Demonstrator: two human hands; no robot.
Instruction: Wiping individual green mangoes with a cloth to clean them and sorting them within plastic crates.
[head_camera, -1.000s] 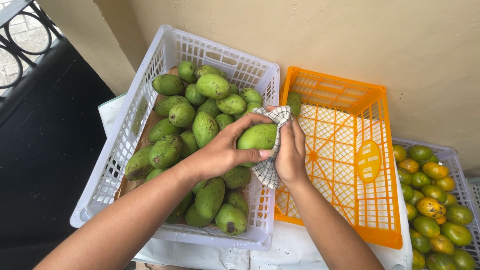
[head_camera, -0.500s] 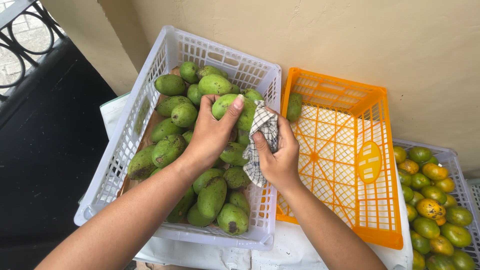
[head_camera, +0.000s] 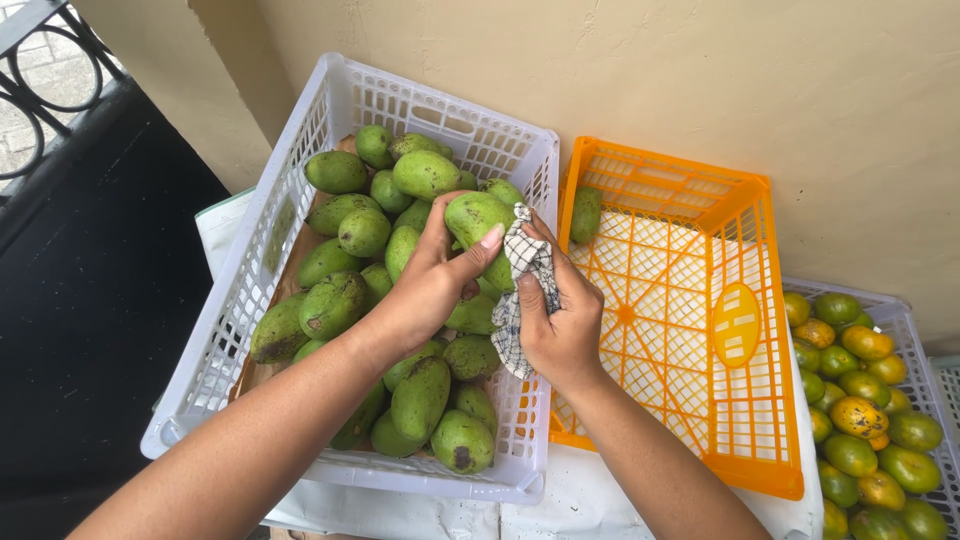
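Observation:
My left hand (head_camera: 428, 285) grips a green mango (head_camera: 476, 218) and holds it up over the white crate (head_camera: 300, 140), which is full of green mangoes (head_camera: 340, 300). My right hand (head_camera: 560, 325) clutches a black-and-white checked cloth (head_camera: 522, 262) and presses it against the right side of that mango. Both hands meet above the crate's right wall. To the right stands an orange crate (head_camera: 740, 440) with a single green mango (head_camera: 585, 214) in its far left corner.
A third white crate (head_camera: 905, 320) at the far right holds several green and orange-yellow round fruits (head_camera: 858, 415). The crates sit on a white sheet (head_camera: 400, 510) against a beige wall (head_camera: 700, 80). A dark floor and a metal railing (head_camera: 40, 90) lie to the left.
The mango has been turned from lying sideways to pointing up and has moved slightly away from me. The cloth hand has shifted from the mango's end to its right side.

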